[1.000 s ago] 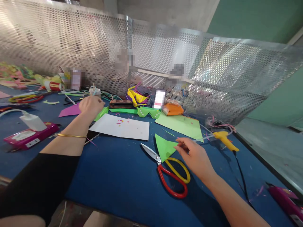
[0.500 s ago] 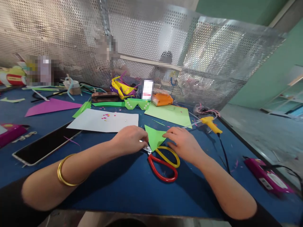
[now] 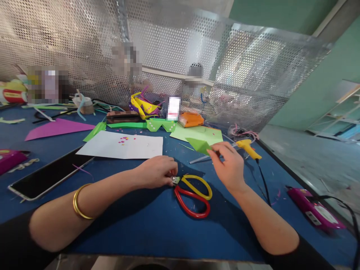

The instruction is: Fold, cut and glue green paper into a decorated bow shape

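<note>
Head view of a blue-covered table (image 3: 135, 225) backed by a perforated metal screen (image 3: 174, 56). The right hand (image 3: 229, 167) pinches a green paper triangle (image 3: 199, 144) between thumb and fingertips and holds it raised off the table, in front of the light green sheet (image 3: 197, 133); half a second earlier the same triangle lay flat on the blue cover, its lower corner over the scissors, with the right hand resting on its edge. The left hand (image 3: 157, 171) is curled, its fingers closed over the blades of the scissors (image 3: 192, 193) at the pivot, pressing them to the table; it occupied nearly the same place half a second ago, and one second ago it was far back near the screen. The scissors, with one yellow and one red handle loop, lie near the middle of the table toward its near edge, handles pointing right and forward, now fully uncovered by the paper. A yellow glue gun (image 3: 247, 148) lies just right of the raised hand, its black cord running toward the near right corner. A white sheet (image 3: 123, 146) dotted with small coloured pieces lies left of centre, a dark phone (image 3: 47, 174) beside it toward the left edge, a magenta paper triangle (image 3: 56, 127) farther back. A pink device (image 3: 315, 212) rests near the right edge.
</note>
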Tool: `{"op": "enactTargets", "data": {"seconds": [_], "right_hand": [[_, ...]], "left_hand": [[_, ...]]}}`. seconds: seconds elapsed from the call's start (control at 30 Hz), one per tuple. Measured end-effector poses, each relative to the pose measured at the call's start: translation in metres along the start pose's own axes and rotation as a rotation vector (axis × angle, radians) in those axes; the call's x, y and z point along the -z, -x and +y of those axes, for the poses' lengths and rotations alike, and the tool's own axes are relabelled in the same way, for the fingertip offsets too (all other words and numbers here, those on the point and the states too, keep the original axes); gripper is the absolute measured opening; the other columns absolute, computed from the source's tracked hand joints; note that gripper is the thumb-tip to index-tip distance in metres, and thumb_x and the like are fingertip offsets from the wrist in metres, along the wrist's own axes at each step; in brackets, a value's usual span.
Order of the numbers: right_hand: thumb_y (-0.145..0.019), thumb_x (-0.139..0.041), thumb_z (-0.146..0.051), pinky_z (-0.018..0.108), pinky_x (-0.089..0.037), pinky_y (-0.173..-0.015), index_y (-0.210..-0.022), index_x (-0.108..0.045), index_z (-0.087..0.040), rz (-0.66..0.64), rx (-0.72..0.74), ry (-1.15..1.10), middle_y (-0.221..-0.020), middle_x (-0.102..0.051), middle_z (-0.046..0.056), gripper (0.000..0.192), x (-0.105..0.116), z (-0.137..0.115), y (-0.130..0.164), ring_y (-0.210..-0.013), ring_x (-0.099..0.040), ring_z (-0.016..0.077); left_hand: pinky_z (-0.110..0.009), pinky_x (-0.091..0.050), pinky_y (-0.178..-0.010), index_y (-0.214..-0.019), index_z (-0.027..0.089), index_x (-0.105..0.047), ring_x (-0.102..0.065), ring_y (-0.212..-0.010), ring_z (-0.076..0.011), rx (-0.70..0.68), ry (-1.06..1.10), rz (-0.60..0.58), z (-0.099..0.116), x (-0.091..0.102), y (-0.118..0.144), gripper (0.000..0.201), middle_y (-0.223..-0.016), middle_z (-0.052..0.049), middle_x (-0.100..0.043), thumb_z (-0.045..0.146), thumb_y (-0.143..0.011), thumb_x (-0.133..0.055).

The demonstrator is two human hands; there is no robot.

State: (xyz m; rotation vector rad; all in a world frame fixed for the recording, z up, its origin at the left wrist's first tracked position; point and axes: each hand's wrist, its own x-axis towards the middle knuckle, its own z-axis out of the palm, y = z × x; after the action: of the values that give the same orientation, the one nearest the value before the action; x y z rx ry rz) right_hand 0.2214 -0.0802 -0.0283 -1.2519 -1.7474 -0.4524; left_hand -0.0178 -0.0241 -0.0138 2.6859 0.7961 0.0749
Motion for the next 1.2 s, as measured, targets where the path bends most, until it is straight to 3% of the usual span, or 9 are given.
{"op": "enactTargets", "data": {"seconds": [0.13, 0.27, 0.37, 0.53, 0.77, 1.0, 1.2], "right_hand": [[-0.086, -0.061, -0.023, 0.025, -0.040, -0.058, -0.074, -0.057, -0.020, 0.106, -0.215, -0.086, -0.072, -0.056, -0.002, 0.014, 0.003, 0.008, -0.005, -0.060, -0.048, 0.0123], [-0.084, -0.061, -0.024, 0.025, -0.037, -0.056, -0.073, -0.058, -0.019, 0.108, -0.322, -0.133, -0.070, -0.055, -0.003, 0.012, 0.002, 0.012, -0.006, -0.059, -0.046, 0.0120], [-0.084, -0.061, -0.024, 0.025, -0.037, -0.057, -0.073, -0.058, -0.020, 0.092, -0.317, -0.145, -0.069, -0.054, -0.003, 0.012, 0.002, 0.013, -0.006, -0.059, -0.045, 0.0120], [-0.085, -0.059, -0.027, 0.025, -0.039, -0.058, -0.074, -0.057, -0.020, 0.119, -0.315, -0.133, -0.070, -0.053, -0.002, 0.013, 0.005, 0.016, -0.009, -0.061, -0.047, 0.0128], [-0.085, -0.058, -0.028, 0.026, -0.041, -0.058, -0.074, -0.057, -0.020, 0.138, -0.340, -0.144, -0.074, -0.057, 0.000, 0.013, 0.007, 0.020, -0.013, -0.061, -0.049, 0.0135], [-0.085, -0.059, -0.022, 0.026, -0.042, -0.060, -0.075, -0.058, -0.019, 0.120, -0.296, -0.123, -0.075, -0.058, 0.001, 0.011, 0.005, 0.018, -0.013, -0.062, -0.052, 0.0134], [-0.090, -0.053, -0.019, 0.030, -0.048, -0.071, -0.080, -0.060, -0.020, 0.085, -0.139, -0.004, -0.082, -0.063, 0.004, 0.013, 0.009, 0.011, -0.012, -0.069, -0.058, 0.0158]], "left_hand": [[-0.025, -0.036, -0.063, -0.084, 0.021, -0.054, -0.057, -0.079, -0.0172, 0.090, 0.058, -0.031, 0.003, 0.002, 0.004, 0.021, -0.081, 0.002, -0.062, 0.020, -0.072, -0.072], [-0.024, -0.037, -0.061, -0.088, 0.022, -0.058, -0.057, -0.078, -0.0173, 0.138, 0.086, -0.098, 0.008, 0.006, 0.008, 0.027, -0.080, 0.003, -0.062, 0.022, -0.067, -0.075], [-0.024, -0.040, -0.068, -0.082, 0.021, -0.061, -0.058, -0.083, -0.0164, 0.069, 0.061, -0.104, 0.008, 0.006, 0.008, 0.018, -0.084, 0.002, -0.062, 0.017, -0.069, -0.073], [-0.025, -0.041, -0.071, -0.086, 0.021, -0.061, -0.058, -0.085, -0.0162, 0.014, 0.034, -0.009, 0.007, -0.003, 0.003, 0.013, -0.089, 0.001, -0.062, 0.013, -0.076, -0.067], [-0.026, -0.044, -0.079, -0.089, 0.020, -0.063, -0.059, -0.093, -0.0172, -0.066, 0.073, 0.093, 0.015, -0.019, -0.021, 0.006, -0.095, -0.002, -0.065, 0.017, -0.085, -0.061], [-0.032, -0.045, -0.085, -0.107, 0.018, -0.066, -0.060, -0.097, -0.0223, -0.041, -0.091, 0.181, 0.011, -0.027, -0.055, 0.020, -0.100, -0.008, -0.067, 0.024, -0.090, -0.057], [-0.037, -0.046, -0.089, -0.107, 0.018, -0.067, -0.061, -0.102, -0.0247, -0.018, -0.103, 0.237, 0.004, -0.023, -0.072, 0.021, -0.104, -0.010, -0.068, 0.027, -0.091, -0.055]]}}
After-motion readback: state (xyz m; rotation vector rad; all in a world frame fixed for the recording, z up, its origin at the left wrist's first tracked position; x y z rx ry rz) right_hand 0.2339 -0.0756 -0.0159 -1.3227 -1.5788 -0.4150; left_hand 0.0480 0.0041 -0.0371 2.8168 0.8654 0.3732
